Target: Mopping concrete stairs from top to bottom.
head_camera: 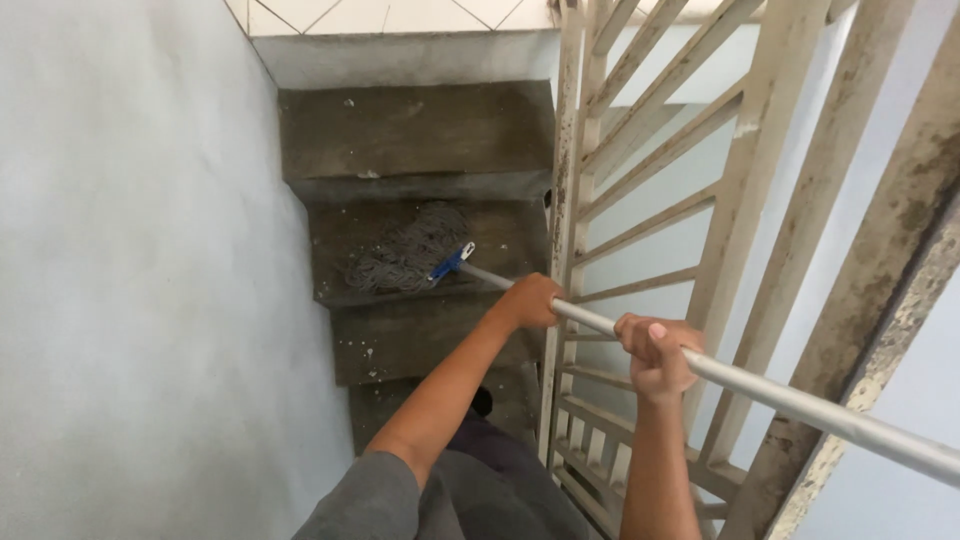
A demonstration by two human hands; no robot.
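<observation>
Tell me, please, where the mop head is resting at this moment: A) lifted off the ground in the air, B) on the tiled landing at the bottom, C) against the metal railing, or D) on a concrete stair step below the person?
D: the grey stringy mop head lies spread on a concrete step partway down the stairs, while the left hand and right hand both grip the metal handle.

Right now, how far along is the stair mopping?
Done: cannot tell; every concrete step in view looks equally dark and speckled. In hand: left hand and right hand both grip the metal mop handle; the grey string mop head lies on a middle step. Left: white specks show on the steps above and below it; the tiled landing is beyond.
</observation>
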